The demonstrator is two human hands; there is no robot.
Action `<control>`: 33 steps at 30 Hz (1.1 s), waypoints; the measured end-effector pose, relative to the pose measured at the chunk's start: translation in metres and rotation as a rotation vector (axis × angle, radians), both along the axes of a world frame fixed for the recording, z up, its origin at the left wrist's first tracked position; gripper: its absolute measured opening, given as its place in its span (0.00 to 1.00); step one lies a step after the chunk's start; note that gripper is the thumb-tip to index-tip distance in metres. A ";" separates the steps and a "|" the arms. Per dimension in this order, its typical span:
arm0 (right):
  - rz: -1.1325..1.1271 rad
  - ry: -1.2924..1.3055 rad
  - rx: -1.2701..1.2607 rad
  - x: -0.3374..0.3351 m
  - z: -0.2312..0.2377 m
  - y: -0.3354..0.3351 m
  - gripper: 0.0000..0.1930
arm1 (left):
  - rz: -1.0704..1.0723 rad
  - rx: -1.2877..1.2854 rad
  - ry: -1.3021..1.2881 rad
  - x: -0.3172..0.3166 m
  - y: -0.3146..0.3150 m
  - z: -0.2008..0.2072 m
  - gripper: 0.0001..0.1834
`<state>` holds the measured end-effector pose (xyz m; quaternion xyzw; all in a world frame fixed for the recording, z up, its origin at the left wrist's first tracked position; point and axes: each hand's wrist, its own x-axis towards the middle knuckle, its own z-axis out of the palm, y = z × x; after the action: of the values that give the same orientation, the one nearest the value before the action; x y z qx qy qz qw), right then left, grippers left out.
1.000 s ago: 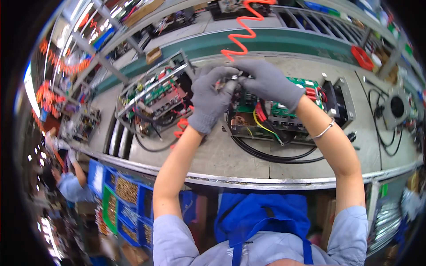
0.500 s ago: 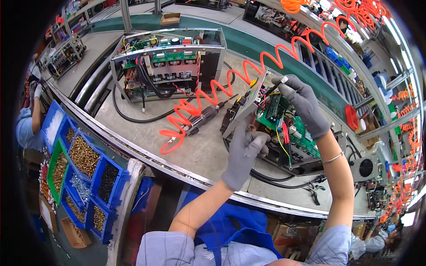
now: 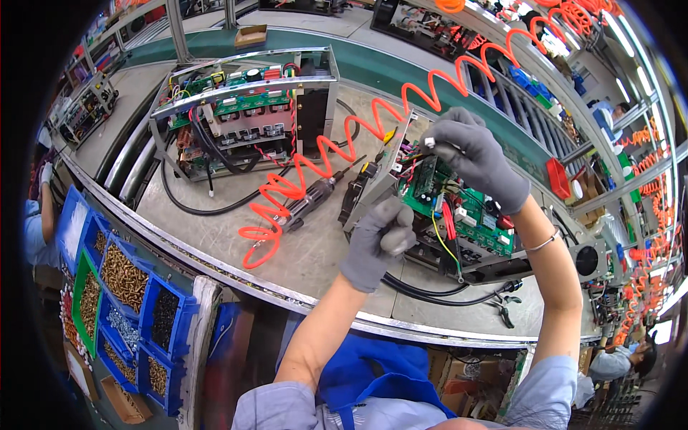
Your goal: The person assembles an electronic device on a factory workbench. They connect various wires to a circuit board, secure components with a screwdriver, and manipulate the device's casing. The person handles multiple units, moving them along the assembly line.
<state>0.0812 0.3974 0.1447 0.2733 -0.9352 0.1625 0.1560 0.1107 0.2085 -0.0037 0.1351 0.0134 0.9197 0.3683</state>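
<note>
My right hand (image 3: 481, 159), in a grey glove, pinches a small white plug connector (image 3: 429, 142) above an opened electronics chassis, near the top of its upright metal end panel (image 3: 388, 174). Green circuit boards (image 3: 481, 228), red wires and a yellow-green wire (image 3: 438, 236) show inside the chassis. My left hand (image 3: 380, 240), gloved too, is closed with its fingers curled in front of the panel's lower part. Whatever may be between those fingers is hidden.
A power screwdriver (image 3: 309, 204) lies left of the chassis under a coiled orange air hose (image 3: 283, 188). A second open chassis (image 3: 247, 115) stands behind. Blue bins of screws (image 3: 127, 276) sit at left. Pliers (image 3: 505, 312) and black cable (image 3: 423, 292) lie at the front.
My right hand has brought the white connector left and lower, closer to the end panel. My left hand's fingers are curled tighter. The whole view has shifted slightly.
</note>
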 end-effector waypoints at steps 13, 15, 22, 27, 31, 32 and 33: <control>0.215 0.344 0.671 -0.020 0.017 -0.005 0.09 | 0.103 -0.202 0.241 -0.006 0.002 -0.014 0.32; 0.199 0.264 0.761 -0.021 0.026 -0.016 0.07 | 0.109 -0.224 0.240 -0.006 0.002 -0.020 0.26; 0.123 0.041 0.907 -0.019 0.039 -0.049 0.03 | 0.106 -0.344 0.296 -0.007 -0.001 -0.016 0.18; 0.037 -0.097 0.879 -0.024 0.039 -0.049 0.04 | 0.059 -0.374 0.267 -0.006 -0.002 -0.016 0.25; -0.035 -0.232 0.663 -0.023 0.039 -0.041 0.07 | 0.075 -0.360 0.327 -0.006 -0.005 -0.009 0.30; -0.044 -0.259 0.605 -0.020 0.039 -0.035 0.08 | 0.088 -0.373 0.344 -0.004 -0.007 -0.003 0.29; 0.031 -0.247 0.496 -0.022 0.038 -0.028 0.09 | 0.106 -0.389 0.356 -0.002 -0.008 0.003 0.28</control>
<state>0.0592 0.3697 0.1827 0.2955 -0.9540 -0.0370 -0.0335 0.1088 0.2009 -0.0006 0.2203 0.2614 0.8798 0.3304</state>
